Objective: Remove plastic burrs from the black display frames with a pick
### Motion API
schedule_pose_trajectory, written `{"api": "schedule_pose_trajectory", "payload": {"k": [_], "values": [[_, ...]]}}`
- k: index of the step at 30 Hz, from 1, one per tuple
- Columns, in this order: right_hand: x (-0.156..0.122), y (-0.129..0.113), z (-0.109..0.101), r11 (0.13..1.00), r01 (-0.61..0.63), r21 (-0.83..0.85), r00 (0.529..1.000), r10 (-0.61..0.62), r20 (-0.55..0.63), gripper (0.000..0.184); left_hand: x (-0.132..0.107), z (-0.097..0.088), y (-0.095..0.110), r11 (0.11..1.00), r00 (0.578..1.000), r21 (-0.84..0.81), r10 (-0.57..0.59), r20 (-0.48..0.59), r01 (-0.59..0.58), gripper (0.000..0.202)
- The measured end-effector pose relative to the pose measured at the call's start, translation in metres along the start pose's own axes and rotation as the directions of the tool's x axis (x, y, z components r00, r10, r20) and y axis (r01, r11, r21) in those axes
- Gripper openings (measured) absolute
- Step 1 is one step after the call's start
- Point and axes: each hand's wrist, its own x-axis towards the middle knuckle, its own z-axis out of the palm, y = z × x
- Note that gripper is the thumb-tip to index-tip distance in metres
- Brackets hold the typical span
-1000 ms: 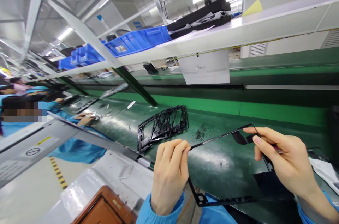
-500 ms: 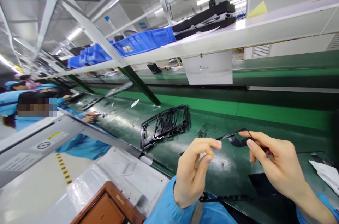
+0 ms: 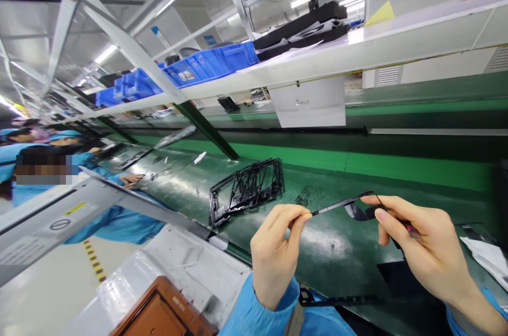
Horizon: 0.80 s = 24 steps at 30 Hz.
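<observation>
My left hand (image 3: 275,251) pinches one end of a thin black strip (image 3: 335,206) between thumb and fingertips. The strip runs up to the right, stretched above the green bench, to my right hand (image 3: 424,241). There the thumb and forefinger are closed on its other end, where a wider black flap (image 3: 359,213) curls down. Something with a pink part (image 3: 411,228) also sits inside my right hand, mostly hidden by the fingers. Below the hands, a black slotted bar (image 3: 341,300) lies near my lap, and a flat black sheet (image 3: 400,278) rests on the bench.
Several thin black frames (image 3: 246,190) lie stacked on the green bench (image 3: 317,251), with small dark scraps (image 3: 307,196) beside them. White wrapping (image 3: 486,256) lies at the right. Blue bins (image 3: 214,63) stand on the overhead shelf. A co-worker's hand (image 3: 130,179) is farther left.
My left hand has closed its fingers on the free end of the black strip, and has moved slightly left. My right hand still grips the other end.
</observation>
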Motion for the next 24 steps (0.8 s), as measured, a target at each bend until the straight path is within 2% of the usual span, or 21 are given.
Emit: {"api": "schedule_pose_trajectory", "payload": {"k": [4,8,11,14,17,21,24], "values": [[-0.001,-0.001,-0.002,1.000,0.004,-0.015,1.000,-0.004,-0.020,0.026,-0.002,0.002,-0.001,0.991,0.994,0.083,0.111,-0.021,-0.109,0.018],[-0.001,0.000,-0.003,1.000,0.010,-0.027,0.999,-0.010,-0.033,0.025,-0.005,0.001,0.002,0.963,0.970,0.126,0.242,-0.021,-0.237,0.030],[-0.001,0.001,-0.004,1.000,0.000,-0.021,0.999,-0.001,-0.042,0.024,-0.005,0.000,0.004,0.947,0.961,0.166,0.275,0.018,-0.274,0.029],[0.000,0.002,-0.006,1.000,-0.018,-0.014,0.998,0.017,-0.056,0.023,-0.005,-0.003,0.000,0.940,0.967,0.229,0.243,0.072,-0.253,0.021],[0.002,0.004,-0.011,0.999,-0.050,-0.005,0.996,0.050,-0.072,0.022,-0.006,-0.008,-0.013,0.922,0.972,0.307,0.222,0.083,-0.236,0.015],[0.004,0.007,-0.018,0.994,-0.101,0.045,0.990,0.105,-0.099,0.022,-0.010,-0.017,-0.035,0.942,0.989,0.304,0.145,0.017,-0.143,0.010],[0.005,0.011,-0.019,0.988,-0.137,0.076,0.986,0.144,-0.083,0.025,-0.013,-0.021,-0.041,0.969,0.998,0.244,0.057,-0.021,-0.050,0.011]]}}
